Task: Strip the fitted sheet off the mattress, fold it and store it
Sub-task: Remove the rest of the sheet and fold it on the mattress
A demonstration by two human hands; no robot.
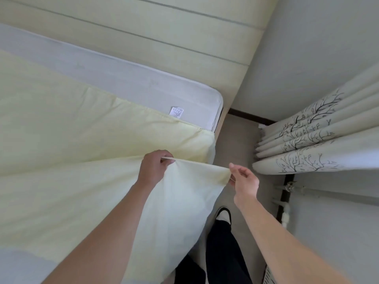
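Note:
The pale yellow fitted sheet (71,140) covers most of the bed, pulled back from the head end so a strip of white mattress (127,78) with a small label (176,113) shows. My left hand (153,169) grips the sheet's edge near the bed's right side. My right hand (243,179) pinches the same edge at its corner, a little to the right over the floor. The stretch of sheet between the hands is lifted and taut.
A padded cream headboard (164,33) stands behind the mattress. A narrow strip of floor (240,140) runs between bed and wall. Patterned curtains (317,140) hang at the right, with pipes (287,201) below. My dark-trousered leg and shoe (223,218) stand in the gap.

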